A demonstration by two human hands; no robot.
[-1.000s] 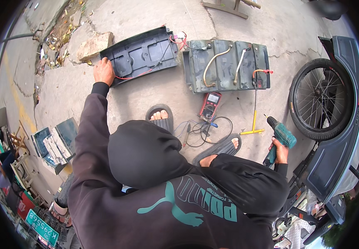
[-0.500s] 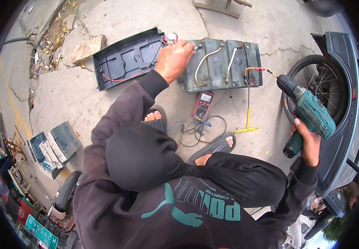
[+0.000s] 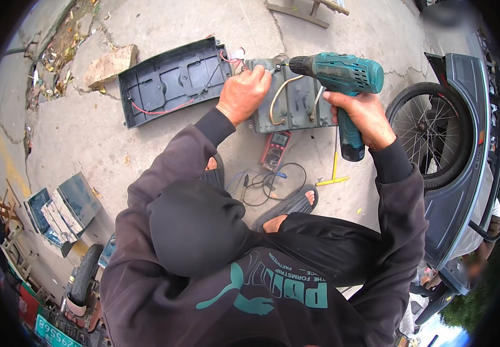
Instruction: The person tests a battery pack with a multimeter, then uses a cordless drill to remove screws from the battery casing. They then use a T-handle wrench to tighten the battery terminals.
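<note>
In my right hand (image 3: 368, 115) is a teal cordless drill (image 3: 342, 72), gripped by its handle and pointing left. Its bit reaches a terminal at the far left of a row of dark batteries (image 3: 296, 107) on the ground. The drill and hand cover the row's right end. My left hand (image 3: 243, 93) is closed at the left end of the row, close to that terminal; what its fingers pinch is hidden. A pale cable (image 3: 277, 95) curves over the batteries. Left of them lies an open black battery case (image 3: 175, 78) with a thin red wire inside.
A red multimeter (image 3: 274, 151) with coiled leads lies between the batteries and my feet. Right of it is a yellow T-handle wrench (image 3: 334, 180). A vehicle with a spoked wheel (image 3: 426, 127) stands at right, a stone block (image 3: 111, 66) far left, broken casings (image 3: 76, 208) left.
My right hand has brought the drill leftward from beside the wheel to the far-left battery terminal. My left hand has stayed at the left end of the batteries.
</note>
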